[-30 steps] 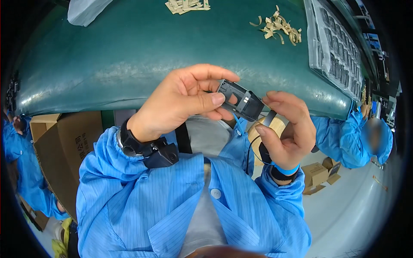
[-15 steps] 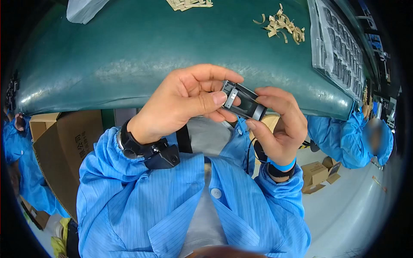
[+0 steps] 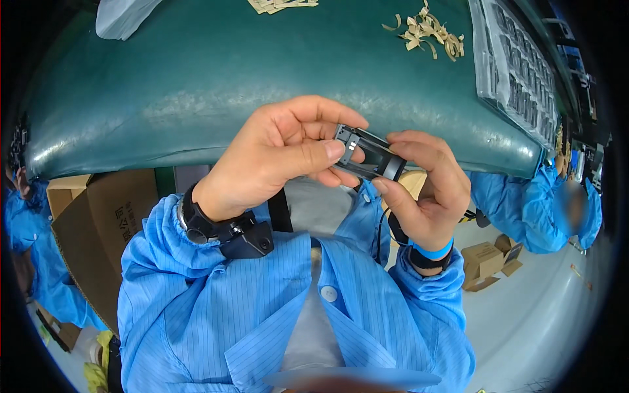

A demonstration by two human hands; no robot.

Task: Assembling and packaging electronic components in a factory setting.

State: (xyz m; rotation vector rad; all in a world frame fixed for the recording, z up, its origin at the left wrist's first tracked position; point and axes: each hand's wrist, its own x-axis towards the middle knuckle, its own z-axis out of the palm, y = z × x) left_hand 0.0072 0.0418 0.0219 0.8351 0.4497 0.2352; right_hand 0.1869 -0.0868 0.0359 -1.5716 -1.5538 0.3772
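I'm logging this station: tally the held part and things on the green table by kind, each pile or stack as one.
Dark rectangular frame, in left hand and right hand: 1
Flat beige strip pile: 1
Curled beige scrap pile: 1
Plastic tray stack: 1
Whitish plastic item: 1
Total: 5

Black frame point(image 3: 389, 165), its ends partly covered by the left hand point(image 3: 278, 144) and right hand point(image 3: 434, 187); cream strips point(image 3: 282, 6) and white plastic point(image 3: 122, 18) cropped above.
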